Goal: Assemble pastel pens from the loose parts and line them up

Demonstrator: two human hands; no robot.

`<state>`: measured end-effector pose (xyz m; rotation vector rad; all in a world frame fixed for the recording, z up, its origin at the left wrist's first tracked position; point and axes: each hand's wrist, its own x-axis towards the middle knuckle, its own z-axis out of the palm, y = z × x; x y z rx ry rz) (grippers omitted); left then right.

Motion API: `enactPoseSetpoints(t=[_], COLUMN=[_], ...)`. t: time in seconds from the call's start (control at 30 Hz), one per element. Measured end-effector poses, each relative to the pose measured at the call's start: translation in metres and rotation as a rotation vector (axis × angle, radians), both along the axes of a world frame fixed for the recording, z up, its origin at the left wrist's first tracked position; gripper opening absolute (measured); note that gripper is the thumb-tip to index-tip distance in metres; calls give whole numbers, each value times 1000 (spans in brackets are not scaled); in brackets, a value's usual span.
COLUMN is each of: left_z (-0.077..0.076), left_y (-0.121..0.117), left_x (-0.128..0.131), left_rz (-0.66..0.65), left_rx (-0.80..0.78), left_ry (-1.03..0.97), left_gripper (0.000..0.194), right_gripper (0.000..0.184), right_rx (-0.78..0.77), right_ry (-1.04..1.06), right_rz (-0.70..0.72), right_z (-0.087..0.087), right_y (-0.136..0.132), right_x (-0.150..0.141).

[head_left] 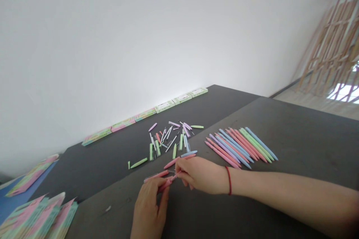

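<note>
My left hand (151, 201) is closed around a pink pen barrel (167, 183). From the right, my right hand (196, 174), with a red cord on its wrist, pinches the other end, where a slim clear or pale part shows between the two hands. My fingers cover most of this joint. Just beyond them lie a pink pen piece (156, 176), another pink piece (171, 163) and a blue piece (189, 153). Farther back, green barrels (181, 142), purple pieces (186, 130) and white refills (170, 143) are scattered loosely.
Right of the loose parts, several pink, blue, purple and green pens (238, 145) lie side by side. Flat boxes (165, 106) line the wall. Printed packs (39, 216) sit at lower left, another pack (33, 175) behind them. A wooden lattice (333, 37) stands far right.
</note>
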<state>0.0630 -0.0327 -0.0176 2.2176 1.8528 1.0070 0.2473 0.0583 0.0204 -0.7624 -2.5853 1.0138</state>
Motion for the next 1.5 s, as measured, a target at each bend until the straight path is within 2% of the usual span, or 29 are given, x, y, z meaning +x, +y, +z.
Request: enactPoseSetpoints(t=[0.17, 0.33, 0.5, 0.67, 0.8, 0.87, 0.9, 0.97, 1.03, 1.1, 1.17, 1.27, 1.37, 1.43, 1.5], left_z=[1, -3, -4, -5, -5, -3, -1, 2, 6, 8, 10, 10, 9, 9, 8], left_y=[0, -1, -1, -3, -6, -8, -9, -12, -15, -17, -18, -18, -17, -17, -16], left_x=[1, -1, 0, 2, 8, 13, 16, 19, 21, 21, 21, 22, 21, 20, 19], left_rz=[-15, -19, -37, -57, -93, -54, -13, 56, 58, 39, 26, 16, 12, 17, 30], left_rx=[-3, -27, -46, -38, -99, -96, -82, -54, -61, -76, -71, -33, -32, -46, -53], left_ry=[82, 85, 61, 38, -93, -209, -279, -417, -504, -512, -476, -427, -409, -413, -422], left_gripper=[15, 12, 15, 14, 14, 17, 19, 23, 24, 23, 22, 20, 20, 19, 19], right_gripper=[29, 20, 10, 5, 7, 7, 9, 13, 13, 13, 14, 15, 17, 17, 14], right_rx=[88, 52, -87, -147, -360, -442, -434, -274, 4, 258, 405, 491, 509, 488, 423], right_ry=[-37, 18, 162, 193, 236, 247, 247, 204, 98, -45, -165, -284, -365, -381, -324], right_rz=[93, 69, -24, -61, -18, 32, 36, -23, -112, -145, -121, -107, -160, -202, -252], right_z=[-4, -5, -4, -16, -20, -17, -14, -10, -8, -9, -14, -23, -29, -27, -17], right_y=[-7, -9, -9, -11, -7, -1, 3, 12, 19, 24, 25, 23, 20, 20, 19], right_x=[-2, -3, -3, -4, -6, -5, -4, 0, 3, 6, 6, 5, 2, 2, 3])
